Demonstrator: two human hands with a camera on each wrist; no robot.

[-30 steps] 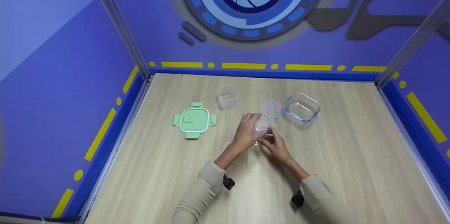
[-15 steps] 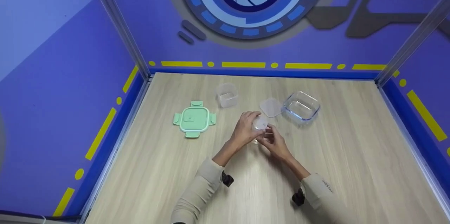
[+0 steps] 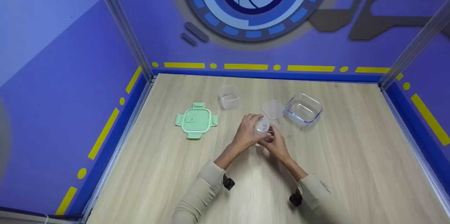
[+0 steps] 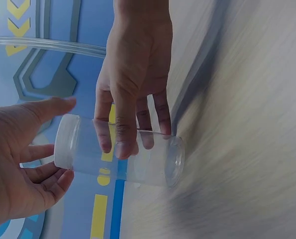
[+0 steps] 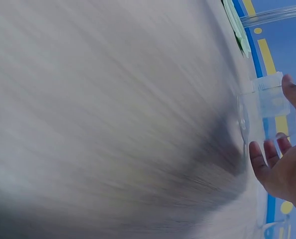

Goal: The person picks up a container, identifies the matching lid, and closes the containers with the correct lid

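Observation:
Both hands are at a clear plastic jar (image 4: 150,167) with a white screw lid (image 4: 65,142), standing upright near the middle of the table. My left hand (image 3: 246,130) has its fingers curled around the lid (image 3: 262,125) from the left, and its thumb lies along the near side in the head view. Lower down, my right hand (image 3: 277,146) grips the jar body between thumb and fingers, as the left wrist view shows. Much of the jar is hidden by the hands in the head view. Its base shows in the right wrist view beside the right fingers (image 5: 257,154).
A green clip-on lid (image 3: 197,121) lies left of the hands. Behind them stand a frosted square container (image 3: 229,97) and a flat translucent lid (image 3: 272,109). The glass square dish (image 3: 304,109) sits at the right. Blue panels (image 3: 253,53) border the wooden table (image 3: 351,153).
The hands and jar stay nearly in place, with slight shifts of the fingers around the jar. Small camera movement shifts the whole head view; the other containers keep their places.

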